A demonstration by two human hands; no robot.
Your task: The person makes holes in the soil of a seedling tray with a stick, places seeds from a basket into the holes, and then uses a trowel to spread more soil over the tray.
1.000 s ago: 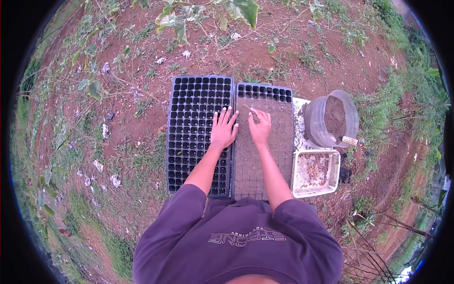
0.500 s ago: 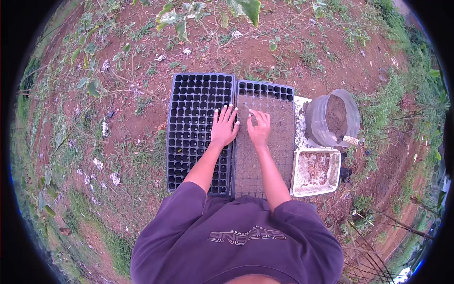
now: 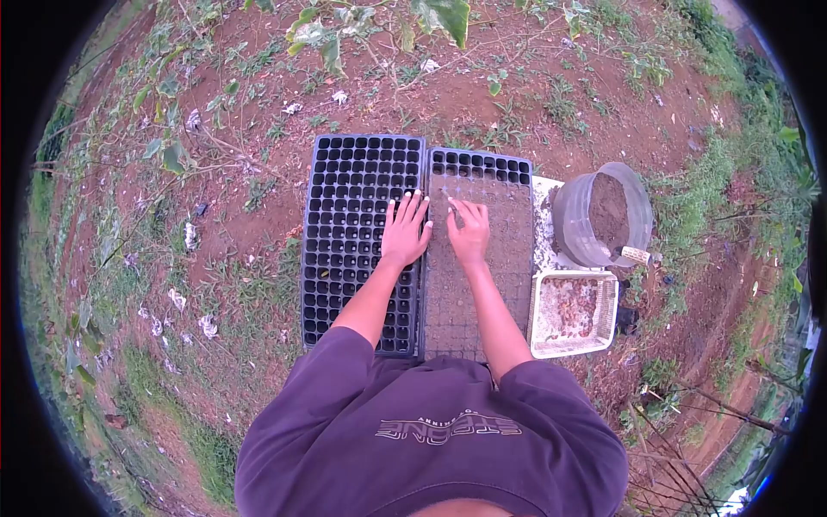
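Observation:
My left hand (image 3: 405,234) lies flat with its fingers spread on the right side of a black seedling tray (image 3: 343,233), whose cells hold no soil. Beside it stands a second seedling tray (image 3: 482,284), its cells filled with brown soil except for the rows at the far end. Over the upper left part of that soil is my right hand (image 3: 469,234), its fingers bent and drawn together, tips close to the surface. A small thin pale bit shows near the fingertips; what they hold, if anything, is too small to make out.
At the right stands a clear plastic tub (image 3: 603,215) with soil inside. Nearer me sits a cream plastic basket (image 3: 573,346) holding small reddish-brown pieces. A white board (image 3: 544,233) lies under them. Leafy branches (image 3: 332,34) hang at the top, over weedy reddish ground.
My right hand has shifted slightly left, its fingertips lower and the thin pale bit less visible. My left hand stays on the tray. The whole view has moved a little.

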